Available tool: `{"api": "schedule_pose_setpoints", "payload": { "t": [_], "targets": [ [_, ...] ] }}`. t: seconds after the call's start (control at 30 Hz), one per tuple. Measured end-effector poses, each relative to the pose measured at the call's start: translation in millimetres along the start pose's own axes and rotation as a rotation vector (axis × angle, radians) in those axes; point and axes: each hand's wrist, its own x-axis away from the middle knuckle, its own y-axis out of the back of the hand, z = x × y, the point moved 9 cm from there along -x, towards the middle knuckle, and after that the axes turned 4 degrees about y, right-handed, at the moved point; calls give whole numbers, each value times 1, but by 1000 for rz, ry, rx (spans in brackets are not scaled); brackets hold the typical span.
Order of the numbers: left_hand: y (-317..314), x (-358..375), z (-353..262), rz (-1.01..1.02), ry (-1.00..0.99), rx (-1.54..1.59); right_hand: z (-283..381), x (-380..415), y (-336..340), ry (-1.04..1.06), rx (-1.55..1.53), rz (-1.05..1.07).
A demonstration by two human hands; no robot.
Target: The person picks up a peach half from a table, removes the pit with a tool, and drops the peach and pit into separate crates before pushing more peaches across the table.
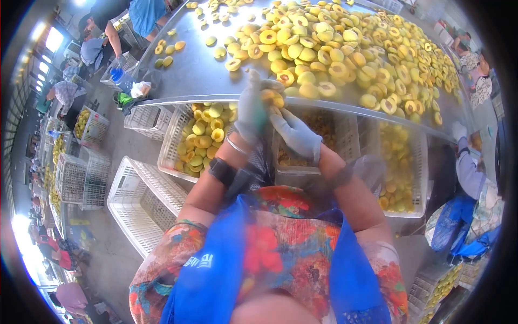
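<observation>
Both my hands wear pale gloves and meet near the front edge of the metal table. My left hand is closed around a yellow fruit half, its thumb side raised and slightly blurred. Against the lower side of that fruit, the fingertips of my right hand press together. A large heap of halved yellow fruit covers the table just beyond my hands. Whether a tool or a pit lies between my fingers is hidden.
Below the table edge stand a crate of fruit halves, a crate with brownish bits and another fruit crate. An empty white crate tilts at the left. A co-worker's gloved hand is at the right; other people work at the left.
</observation>
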Motion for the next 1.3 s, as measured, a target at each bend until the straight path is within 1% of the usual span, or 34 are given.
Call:
{"api": "schedule_pose_setpoints", "payload": {
  "t": [0.03,0.1,0.17,0.2,0.23,0.3,0.33,0.4,0.43,0.5,0.53,0.6,0.63,0.7,0.73,0.83,0.87,0.93,0.97,1.0,1.07,1.1,1.17,1.2,1.27,1.3],
  "targets": [
    [-1,0,-1,3,3,-39,1,1,1,16,-10,-20],
    [-4,1,-3,8,10,-117,-6,7,-1,-123,-138,47],
    [-6,1,-2,73,80,-165,-8,11,-3,-163,-210,51],
    [-8,1,0,106,116,-189,-7,12,-3,-134,-215,20],
    [-9,-1,-1,128,82,-272,-4,13,-2,-105,-219,-11],
    [-10,-3,1,173,14,-435,-7,17,-5,-136,-313,7],
    [-12,-3,3,195,38,-419,-8,19,-6,-151,-359,17],
    [-15,0,10,237,91,-386,-29,29,-18,-272,-692,190],
    [-17,1,19,269,156,-284,-32,35,-25,-332,-859,276],
    [-23,1,41,337,285,-74,-37,43,-27,-356,-953,301],
    [-25,0,50,322,330,35,-37,46,-27,-367,-1000,314],
    [-29,-2,69,283,415,252,-28,51,-25,-307,-1168,410],
    [-35,-4,77,339,449,418,-24,53,-22,-273,-1252,461],
    [-43,-8,93,447,514,748,-26,56,-15,-244,-1393,479],
    [-42,-10,95,466,512,794,-27,57,-10,-227,-1463,488],
    [5,-23,94,236,409,637,-37,55,16,-81,-1610,333],
    [23,-22,81,104,306,475,-62,50,29,-74,-1679,169],
    [56,-17,46,62,277,375,-113,47,50,-61,-1700,-32],
    [79,-11,20,24,174,177,-128,46,59,-48,-1704,-137],
    [102,-6,-7,-11,73,-20,-131,48,62,-38,-1677,-186],
    [172,-30,-37,-214,-62,-551,-125,45,59,-43,-1620,-130],
    [199,-35,-50,-357,-189,-695,-124,43,55,-51,-1593,-102],
    [186,-41,-59,-433,-295,-924,-133,36,50,-98,-1562,-91],
    [168,-50,-50,-359,-291,-1013,-137,34,48,-119,-1540,-80],
    [109,-67,-23,-201,-279,-1184,-141,33,46,-162,-1474,-87],
    [91,-78,-6,-184,-233,-1240,-142,33,44,-182,-1428,-103]
  ]
}}
